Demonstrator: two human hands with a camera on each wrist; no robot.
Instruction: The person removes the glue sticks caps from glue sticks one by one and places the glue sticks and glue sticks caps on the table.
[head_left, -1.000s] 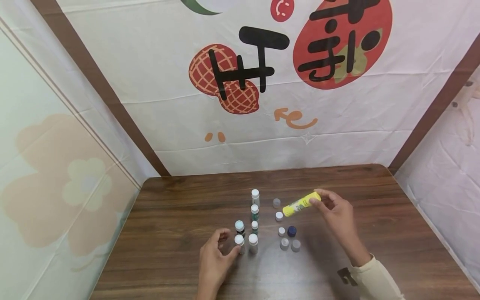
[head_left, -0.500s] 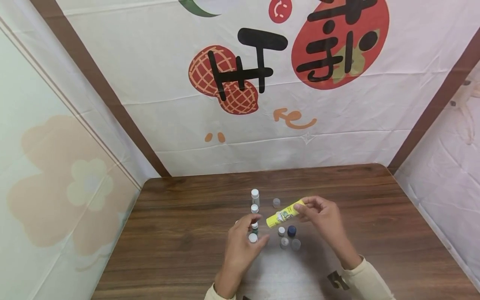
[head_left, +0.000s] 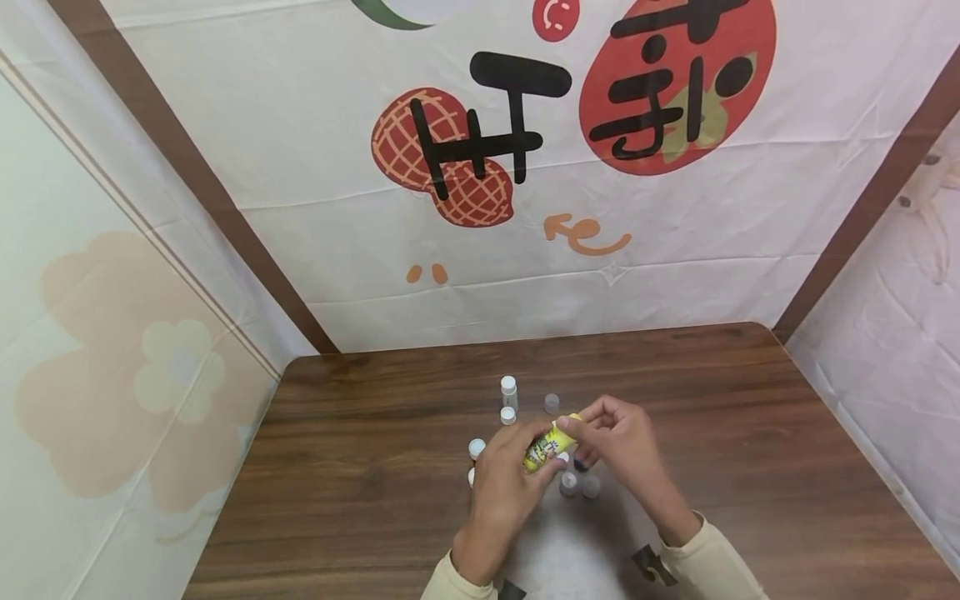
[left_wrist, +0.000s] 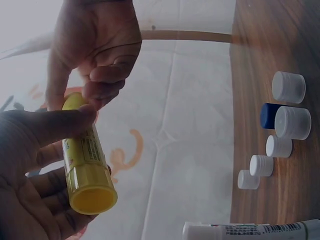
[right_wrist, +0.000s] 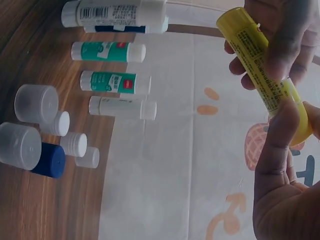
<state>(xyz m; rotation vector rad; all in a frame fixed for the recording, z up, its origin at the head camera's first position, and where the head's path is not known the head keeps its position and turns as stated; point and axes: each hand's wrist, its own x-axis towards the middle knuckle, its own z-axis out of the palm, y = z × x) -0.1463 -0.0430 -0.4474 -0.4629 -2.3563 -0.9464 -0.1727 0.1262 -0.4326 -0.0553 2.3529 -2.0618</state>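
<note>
A yellow glue stick (head_left: 543,452) is held up above the table between both hands. My left hand (head_left: 504,482) grips its printed body, with the thumb laid across it in the left wrist view. At the other end, my right hand (head_left: 621,435) pinches the smooth yellow end part (right_wrist: 300,122) between thumb and finger. The hollow yellow end of the glue stick (left_wrist: 93,200) points toward the left wrist camera. Below the hands stand loose caps, among them a dark blue cap (right_wrist: 49,160) and a frosted cap (left_wrist: 292,122).
Upright glue sticks stand on the wooden table (head_left: 360,467): a white one (head_left: 509,392) at the back, green-labelled ones such as this glue stick (right_wrist: 115,82). The left hand hides some in the head view. A printed cloth (head_left: 300,167) hangs behind the table.
My left hand has moved right from the standing glue sticks and taken hold of the yellow glue stick. My right hand has brought it left and down, keeping its grip on the end.
</note>
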